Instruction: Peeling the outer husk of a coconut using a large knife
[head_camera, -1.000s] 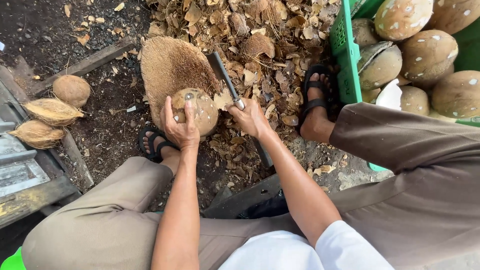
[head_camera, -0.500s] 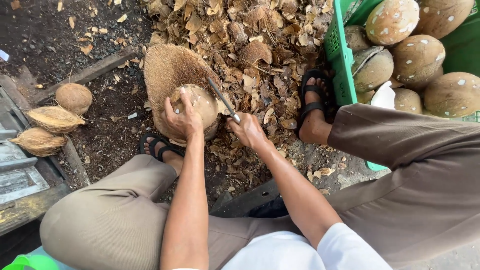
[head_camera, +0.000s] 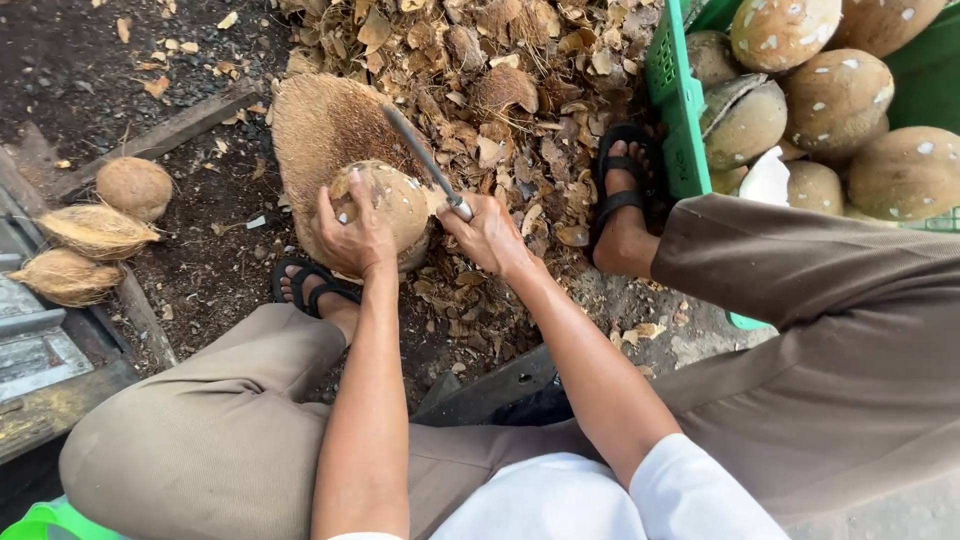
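Left hand (head_camera: 352, 232) is clamping the husked coconut (head_camera: 395, 203), fingers wrapped over its near-left side, holding it down on a fibrous chopping block (head_camera: 320, 125). Right hand (head_camera: 490, 232) is fisting the knife (head_camera: 425, 160) handle; blade is running up-left across the nut's right shoulder, just beside the left fingertips. Blade edge contact is hard to make out; nut's underside is hidden.

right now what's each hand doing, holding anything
left hand: closed on the coconut, which sits on the husk block
right hand: closed on the knife
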